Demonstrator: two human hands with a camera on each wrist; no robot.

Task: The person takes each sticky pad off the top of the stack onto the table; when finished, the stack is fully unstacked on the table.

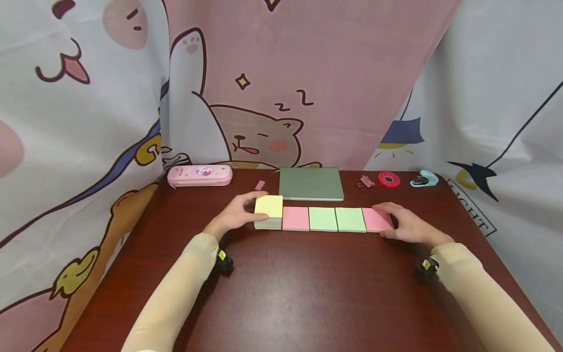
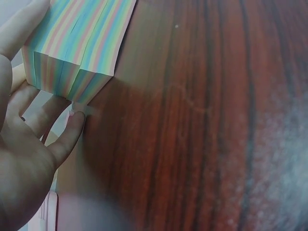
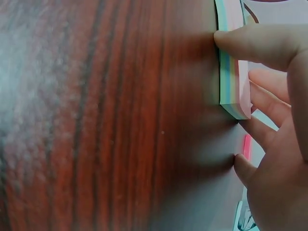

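Over here the case (image 1: 200, 176) lies at eleven o'clock from the left hand (image 1: 235, 212), which I see gripping the tall stack (image 1: 272, 210), thumb in front. From the stack toward three o'clock come the pink pad (image 1: 295, 218), the notebook (image 1: 311, 184) at its one o'clock, then two green pads (image 1: 323, 219) and the end pad (image 1: 376, 220), also pink, pinched by the right hand (image 1: 409, 227), with a red ring (image 1: 381, 179) at that hand's eleven.
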